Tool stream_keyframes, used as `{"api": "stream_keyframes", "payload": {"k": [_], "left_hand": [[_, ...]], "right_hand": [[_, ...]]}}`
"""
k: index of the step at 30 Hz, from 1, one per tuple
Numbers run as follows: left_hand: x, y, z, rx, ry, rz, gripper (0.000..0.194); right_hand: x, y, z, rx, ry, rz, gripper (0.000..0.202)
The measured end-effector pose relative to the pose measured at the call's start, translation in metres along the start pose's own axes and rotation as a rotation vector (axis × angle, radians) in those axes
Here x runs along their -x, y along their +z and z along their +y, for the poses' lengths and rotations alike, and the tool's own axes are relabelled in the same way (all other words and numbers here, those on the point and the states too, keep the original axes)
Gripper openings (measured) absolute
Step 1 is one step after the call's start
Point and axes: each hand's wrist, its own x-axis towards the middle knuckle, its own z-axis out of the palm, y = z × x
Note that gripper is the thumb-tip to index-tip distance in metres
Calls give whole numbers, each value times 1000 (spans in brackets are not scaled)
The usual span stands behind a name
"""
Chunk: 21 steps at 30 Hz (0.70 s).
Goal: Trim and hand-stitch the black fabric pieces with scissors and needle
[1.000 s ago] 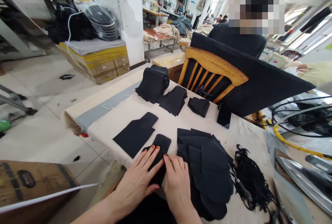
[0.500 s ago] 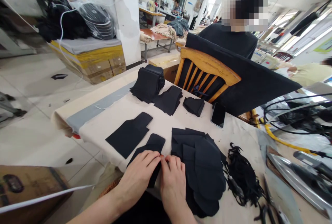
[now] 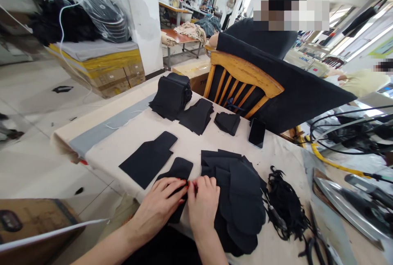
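Note:
A black cut fabric piece [image 3: 179,167] lies on the cloth-covered table in front of me, its lower part covered by my hands. My left hand [image 3: 159,199] rests across it with fingers stretched out and tips at its right edge. My right hand [image 3: 202,201] is closed, thumb and curled fingers pinching at that same edge. The fingertips of both hands nearly meet; exactly what lies between them is hidden. Another black fabric piece [image 3: 147,158] lies flat to the upper left. Beside my right hand spreads a fanned pile of black pieces [image 3: 242,195].
Along the far side are black fabric stacks [image 3: 170,97] and a phone [image 3: 257,133]. To the right lie black strips [image 3: 287,203], scissors [image 3: 316,236] and an iron [image 3: 346,211]. A wooden chair [image 3: 245,72] and a seated person's back [image 3: 258,35] stand beyond the table.
The whole view has shifted slightly. My right hand's fingers have curled a little more at the fabric edge, and my left fingers have spread slightly. The other pieces lie as before.

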Motion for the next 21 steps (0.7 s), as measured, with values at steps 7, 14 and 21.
{"api": "stream_keyframes", "payload": {"k": [7, 14, 21], "left_hand": [[0, 0, 0, -6, -8, -6, 29], [3, 3, 2, -43, -43, -25, 29], [8, 8, -8, -107, -74, 6, 30]], "right_hand": [[2, -2, 3, -100, 19, 0, 11], [8, 4, 0, -183, -173, 89, 25], [1, 17, -7, -223, -308, -10, 42]]}}
